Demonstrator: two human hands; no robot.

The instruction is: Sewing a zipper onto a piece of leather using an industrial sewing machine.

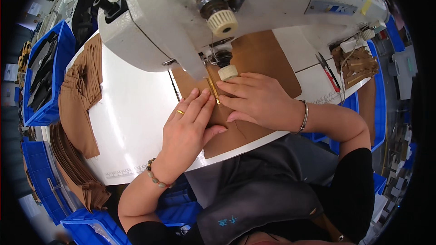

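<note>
A flat brown fabric panel [261, 59] lies on the white sewing table, partly under the head of a white sewing machine [177, 22]. On the panel runs a short gold-toothed zipper [212, 90], its upper end reaching in beneath the needle area. My left hand [188, 120] rests on the panel left of the zipper, fingers stretched out flat and thumb apart. From the right, my right hand [256, 97] presses on the panel with extended fingers, its fingertips beside the zipper and close to the cream knob. A loose dark thread trails on the fabric between my hands.
Stacked brown fabric pieces [75, 93] hang over the table's left edge, near a blue bin [63, 59] of dark pieces. At the right lie red-handled snips [330, 76] and a bundle of brown zippers [359, 66]. Further blue bins [93, 227] stand below the table.
</note>
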